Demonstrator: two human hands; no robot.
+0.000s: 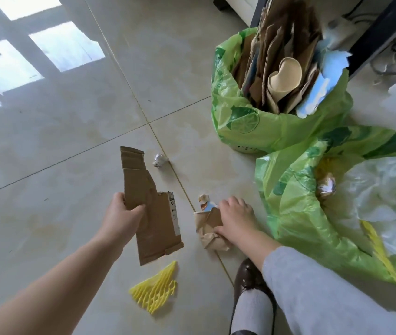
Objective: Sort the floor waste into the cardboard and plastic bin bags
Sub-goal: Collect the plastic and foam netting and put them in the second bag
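A yellow foam net [154,290] lies on the floor [47,153] nearest you. Your left hand [123,211] grips a torn cardboard strip [151,209]; your right hand [236,218] closes on crumpled brown paper [208,234]. Beyond stand the plastic bag [300,213], then the cardboard bag [276,131].

Floor [71,131]: glossy beige tiles, thin grout lines. Window reflection [54,44] at upper left, bright panes split by dark bars. Dark furniture frame [375,37] at upper right, cables [395,59] behind it.
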